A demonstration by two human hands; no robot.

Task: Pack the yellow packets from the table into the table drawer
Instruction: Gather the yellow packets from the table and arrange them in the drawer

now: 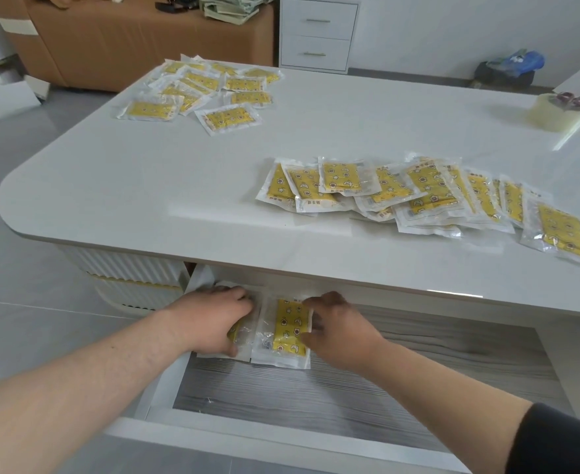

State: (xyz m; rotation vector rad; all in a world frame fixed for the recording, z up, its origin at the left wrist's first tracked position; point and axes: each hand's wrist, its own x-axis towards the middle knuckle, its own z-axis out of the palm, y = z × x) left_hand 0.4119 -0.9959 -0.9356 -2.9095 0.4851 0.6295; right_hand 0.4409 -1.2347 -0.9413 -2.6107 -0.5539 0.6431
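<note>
The table drawer (350, 401) stands pulled out below the white tabletop (213, 186), its wood-grain floor showing. At its far left lie two stacks of yellow packets. My left hand (213, 319) lies over the left stack (242, 340), fingers curled round its far edge. My right hand (336, 328) holds the right stack (288, 331) by its right edge, thumb at the near corner. Several yellow packets (418, 196) lie overlapped on the table's near right. Another spread of yellow packets (206, 90) lies at the far left corner.
A roll of clear tape (555, 112) sits at the table's far right edge. Beyond the table stand a brown sofa (128, 39) and a white two-drawer cabinet (317, 32). A dark bag (507, 71) lies on the floor by the wall.
</note>
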